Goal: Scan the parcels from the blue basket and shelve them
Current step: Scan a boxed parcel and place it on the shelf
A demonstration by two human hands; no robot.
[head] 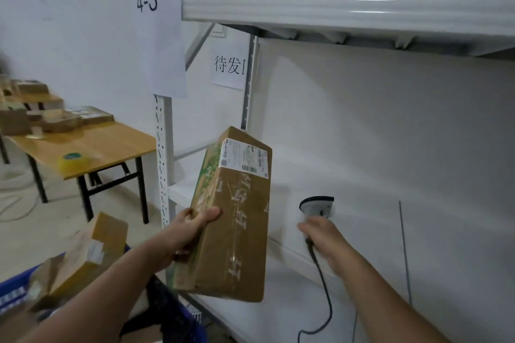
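Left hand (192, 227) is gripping the long brown parcel (234, 217) by its left edge, thumb lying across the taped front face, fingers hidden behind. The parcel is being held in the air, tilted, in front of the white shelf rack (163, 161) and above the front edge of the lower shelf (362, 245), not resting on it. Its white shipping label (245, 156) is sitting at the upper end, barcode facing the camera.

Right hand (320, 237) is clenching round the handle of a scanner (316, 207), with the black cable (324, 289) hanging down below the wrist. The scanner is hovering over the lower shelf, to the right of the parcel and apart from it.

The blue basket (19, 280) is showing at lower left, with a second parcel (94, 242) leaning inside it. A wooden bench (92, 145) behind is carrying a tape roll (71, 160) and blurred boxes. A paper sign (156, 22) reading "4-3" is hanging on the rack.
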